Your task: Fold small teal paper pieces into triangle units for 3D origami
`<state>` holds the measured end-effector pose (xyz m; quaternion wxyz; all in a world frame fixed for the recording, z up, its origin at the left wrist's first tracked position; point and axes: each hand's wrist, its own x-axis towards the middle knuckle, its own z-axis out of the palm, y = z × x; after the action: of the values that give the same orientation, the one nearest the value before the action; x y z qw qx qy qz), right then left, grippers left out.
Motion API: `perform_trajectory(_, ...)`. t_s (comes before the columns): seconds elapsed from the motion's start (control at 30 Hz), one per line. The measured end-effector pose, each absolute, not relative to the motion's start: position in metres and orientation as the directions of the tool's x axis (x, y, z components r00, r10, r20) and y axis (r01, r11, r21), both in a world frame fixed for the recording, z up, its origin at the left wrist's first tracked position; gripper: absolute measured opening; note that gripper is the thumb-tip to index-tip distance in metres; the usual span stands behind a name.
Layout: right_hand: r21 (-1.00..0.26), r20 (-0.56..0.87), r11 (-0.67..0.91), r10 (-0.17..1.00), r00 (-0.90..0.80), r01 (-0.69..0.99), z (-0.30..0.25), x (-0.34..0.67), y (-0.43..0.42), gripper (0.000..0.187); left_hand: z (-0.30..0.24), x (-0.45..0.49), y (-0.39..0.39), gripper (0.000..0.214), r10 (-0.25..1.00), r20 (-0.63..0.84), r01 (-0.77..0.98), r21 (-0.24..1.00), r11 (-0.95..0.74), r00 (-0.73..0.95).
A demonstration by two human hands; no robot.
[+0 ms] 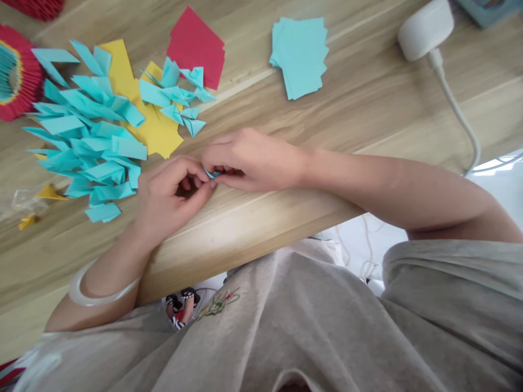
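Note:
Between my fingertips is a small piece of folded blue paper (pixel 211 174), mostly hidden by the fingers. My left hand (pixel 174 188) pinches it from one side, thumb and forefinger together. From the other side my right hand (pixel 253 160) closes on the same piece, fingers curled over it. Just beyond the hands lie several small blue folded triangles (pixel 194 126). A heap of folded blue paper strips (pixel 92 136) spreads to the left of my left hand. Yellow paper sheets (pixel 157 133) lie partly under the blue pieces.
Red paper sheets (pixel 196 46) and a stack of blue paper sheets (pixel 300 57) lie farther back on the wooden table (pixel 359 98). A round red, yellow and blue paper piece (pixel 24 76) stands at far left. A white device (pixel 427 30) with a cable is at back right.

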<state>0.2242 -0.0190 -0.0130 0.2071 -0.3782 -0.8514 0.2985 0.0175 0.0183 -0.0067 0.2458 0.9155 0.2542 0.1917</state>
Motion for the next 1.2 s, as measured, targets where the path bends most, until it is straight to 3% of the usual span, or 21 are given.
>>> perform_trajectory(0.13,-0.654,0.189,0.576,0.752,-0.632,0.49,-0.016,0.225,-0.019,0.015,-0.005,0.017,0.016,0.012,0.592,0.169,0.42,0.555,-0.718,0.788)
perform_trajectory(0.33,-0.661,0.026,0.483,0.779,-0.627,0.574,-0.006,0.223,-0.019,0.013,-0.007,0.02,0.018,0.012,0.562,0.234,0.373,0.543,-0.753,0.793)
perform_trajectory(0.43,-0.678,0.043,0.477,0.786,-0.617,0.559,-0.005,0.223,-0.02,0.016,-0.006,0.021,0.018,0.011,0.565,0.246,0.364,0.555,-0.748,0.788)
perform_trajectory(0.6,-0.666,0.068,0.495,0.785,-0.615,0.558,-0.009,0.223,-0.019,0.02,-0.004,0.021,0.017,0.009,0.619,0.13,0.459,0.559,-0.691,0.775)
perform_trajectory(0.77,-0.64,0.07,0.5,0.794,-0.603,0.584,-0.011,0.223,-0.017,0.028,-0.007,0.019,0.017,0.012,0.611,0.198,0.416,0.573,-0.707,0.767)
perform_trajectory(0.9,-0.657,0.123,0.524,0.784,-0.609,0.542,-0.015,0.224,-0.018,0.031,-0.005,0.019,0.017,0.01,0.627,0.115,0.466,0.57,-0.677,0.771)
perform_trajectory(1.07,-0.64,0.217,0.579,0.767,-0.604,0.505,-0.018,0.225,-0.018,0.035,-0.008,0.018,0.018,0.012,0.592,0.197,0.402,0.567,-0.719,0.781)
perform_trajectory(1.2,-0.631,0.129,0.544,0.776,-0.617,0.553,-0.012,0.224,-0.019,0.031,-0.011,0.019,0.019,0.015,0.578,0.234,0.364,0.582,-0.727,0.782)
